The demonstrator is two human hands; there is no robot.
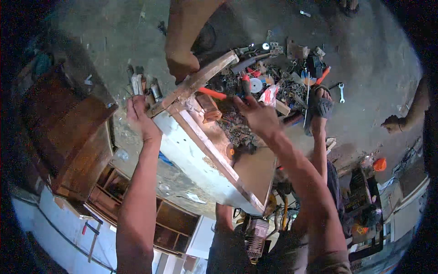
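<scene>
My left hand (pixel 141 115) is closed at the near left end of a worn wooden strip (pixel 205 78), which lies across the top of a wooden frame with a white side panel (pixel 191 144). My right hand (pixel 258 114) is closed over the frame's right side, at the end of an orange stick-like tool (pixel 212 93). The tool's far end reaches the strip; its exact kind is unclear. Another person's hand (pixel 181 66) rests on the strip from the far side. A reddish-brown wooden block (pixel 210 109) sits inside the frame.
Beyond the frame lies a heap of loose hardware (pixel 292 86) with a white disc (pixel 256 85). A wrench (pixel 341 92) and a sandalled foot (pixel 321 105) are right of it. Brown wooden furniture (pixel 68 132) stands left. Another person's hand (pixel 393 123) shows far right.
</scene>
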